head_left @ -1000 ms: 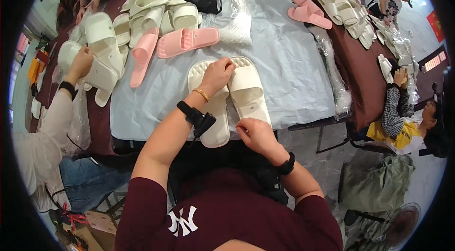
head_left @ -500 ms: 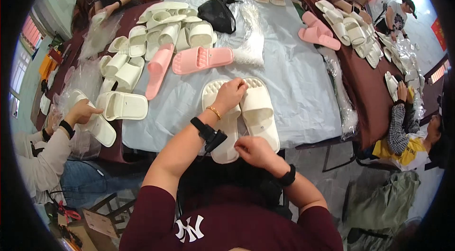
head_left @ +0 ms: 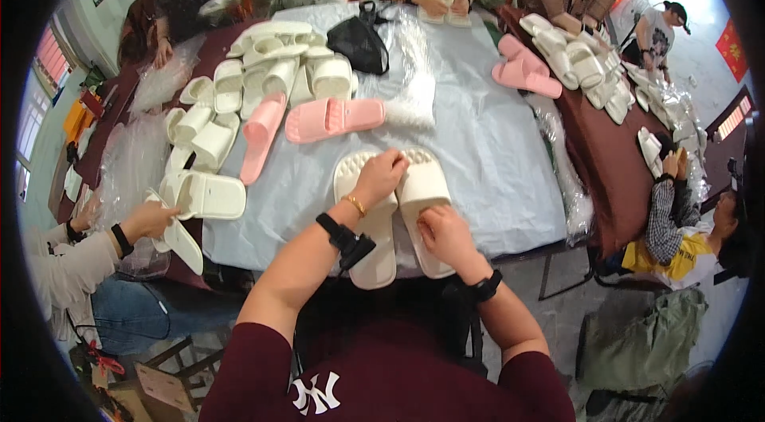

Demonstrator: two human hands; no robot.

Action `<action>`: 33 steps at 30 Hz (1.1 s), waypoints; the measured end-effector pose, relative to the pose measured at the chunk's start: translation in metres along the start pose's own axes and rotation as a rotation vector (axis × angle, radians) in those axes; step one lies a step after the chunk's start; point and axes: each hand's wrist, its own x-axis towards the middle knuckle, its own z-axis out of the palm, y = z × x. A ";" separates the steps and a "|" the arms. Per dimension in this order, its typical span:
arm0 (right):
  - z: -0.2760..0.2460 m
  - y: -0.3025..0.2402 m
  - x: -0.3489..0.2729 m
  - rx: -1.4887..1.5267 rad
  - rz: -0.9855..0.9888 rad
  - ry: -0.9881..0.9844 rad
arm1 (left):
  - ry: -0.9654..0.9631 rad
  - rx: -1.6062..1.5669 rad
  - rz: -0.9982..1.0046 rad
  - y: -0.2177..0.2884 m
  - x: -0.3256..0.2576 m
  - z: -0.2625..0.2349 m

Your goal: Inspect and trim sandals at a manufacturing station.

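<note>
Two white slippers lie side by side at the near edge of the table, toes pointing away from me: the left slipper (head_left: 373, 251) and the right slipper (head_left: 424, 185). My left hand (head_left: 378, 182) covers the left one's strap, its closed fingertips at the inner toe edges where the two meet. My right hand (head_left: 446, 234) rests at the heel-side edge of the right slipper's strap, fingers curled and pressed together. Whatever either set of fingertips pinches is hidden. Beyond them lie a pink slipper (head_left: 335, 120) on its sole and another pink slipper (head_left: 262, 139).
A heap of white slippers (head_left: 275, 75) fills the left part of the sheeted table (head_left: 486, 159), beside a black bag (head_left: 358, 46). Clear plastic wrap (head_left: 416, 83) lies mid-table. At left, a co-worker's hand (head_left: 151, 219) holds a white slipper. Other people work around the tables.
My right hand has moved from the heels up to the right slipper's strap. My left hand stays by the toes. The co-worker's slipper at left has tilted further down.
</note>
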 end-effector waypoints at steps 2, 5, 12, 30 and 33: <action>0.006 0.006 -0.002 -0.029 -0.005 0.027 | 0.000 0.004 0.005 0.002 -0.001 0.001; 0.005 -0.014 -0.011 0.080 0.067 -0.066 | -0.011 0.013 -0.012 -0.001 -0.002 0.001; 0.005 -0.029 -0.028 0.144 0.029 -0.195 | -0.022 0.021 -0.025 0.006 -0.007 -0.002; -0.019 -0.017 -0.034 0.112 0.017 -0.248 | -0.021 -0.053 -0.063 0.003 0.005 0.000; -0.020 -0.015 -0.035 0.096 -0.005 -0.236 | -0.027 -0.053 -0.078 0.002 0.000 0.000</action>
